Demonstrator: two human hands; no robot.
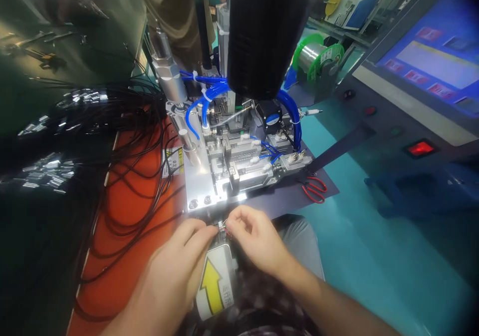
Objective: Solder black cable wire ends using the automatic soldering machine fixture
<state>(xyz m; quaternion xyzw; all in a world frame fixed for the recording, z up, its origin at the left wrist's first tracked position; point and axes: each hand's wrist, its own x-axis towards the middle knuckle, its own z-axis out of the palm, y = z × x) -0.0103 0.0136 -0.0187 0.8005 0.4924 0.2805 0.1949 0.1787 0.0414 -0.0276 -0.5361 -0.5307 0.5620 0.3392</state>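
My left hand (183, 248) is closed, thumb and index finger pinched at a small silvery connector (221, 225). From the other side my right hand (256, 233) pinches at thin wires (226, 221) by the same connector, its fingers curled. Traces of white and red show between the fingertips; the exact grip is partly hidden. Both hands are just in front of the near edge of a metal machine (202, 186) with blue air hoses (215, 90). Below them is a white plate with a yellow arrow (211, 283).
Black cables (130, 211) lie over an orange surface (123, 256) at left, with bundled silvery ends (48, 171). Red-handled pliers (315, 190) rest right of the machine. A solder wire spool (316, 56) stands behind. A control panel with a screen (434, 61) is at right. Another person (175, 21) stands beyond.
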